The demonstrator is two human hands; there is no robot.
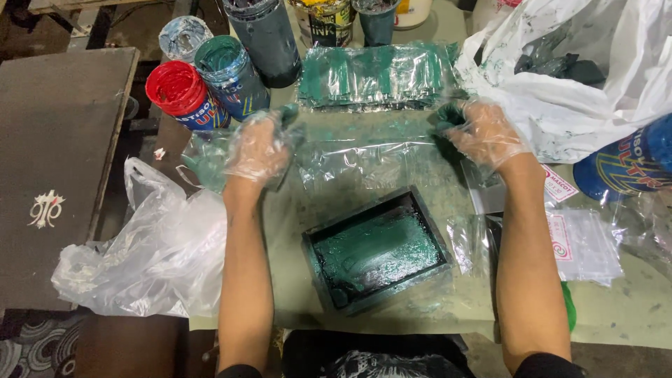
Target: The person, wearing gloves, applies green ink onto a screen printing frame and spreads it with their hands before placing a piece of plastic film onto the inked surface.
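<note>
Left hand [257, 148] and right hand [483, 133], both gloved, pinching opposite ends of a clear plastic sheet [367, 155] smeared green. Stretched flat just beyond the ink-filled tray [376, 248], short of the stacked green sheets [378, 75].

A shallow rectangular dark tray smeared with green ink [376, 253] is sitting on the pale green table [630, 308] right in front of the person, and a flat clear plastic sheet [364, 157] is lying just behind it, between the left hand in a thin clear glove [257, 148] and the right hand in a thin clear glove [483, 133]. Behind the sheet a stack of clear plastic bags stained green [378, 75] is lying, and behind and left of that stack round ink tubs are standing, with the red-topped round tub [178, 94] farthest left. A crumpled clear plastic bag [150, 252] is lying left of the tray, a big white plastic bag [560, 77] is sitting at the back right, and a blue round tub on its side [626, 164] is lying at the right edge.
</note>
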